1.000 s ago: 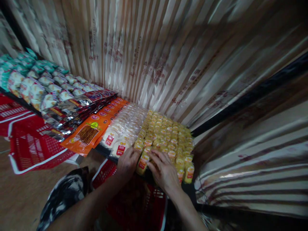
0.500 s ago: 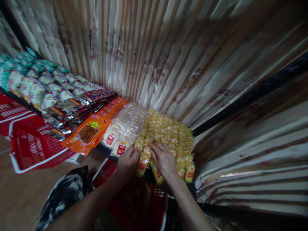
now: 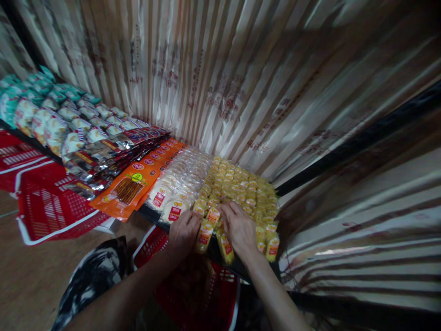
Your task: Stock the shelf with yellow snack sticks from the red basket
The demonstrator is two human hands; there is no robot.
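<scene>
Rows of small yellow snack packets with red labels fill the right end of a low black shelf. My left hand is curled round the front yellow packet at the shelf edge. My right hand rests palm down on the packets just to the right, its fingers bent and pressing among them. One yellow packet hangs over the edge below my right hand.
Left of the yellow packets lie white packets, orange packets, silver foil packs and green-and-white bags. Red plastic baskets sit on the floor at left, another red basket stands under my arms. A striped curtain hangs behind.
My right hand has slid up from the front edge onto the packets further in, uncovering a packet that hangs over the edge. My left hand has stayed on the front packet.
</scene>
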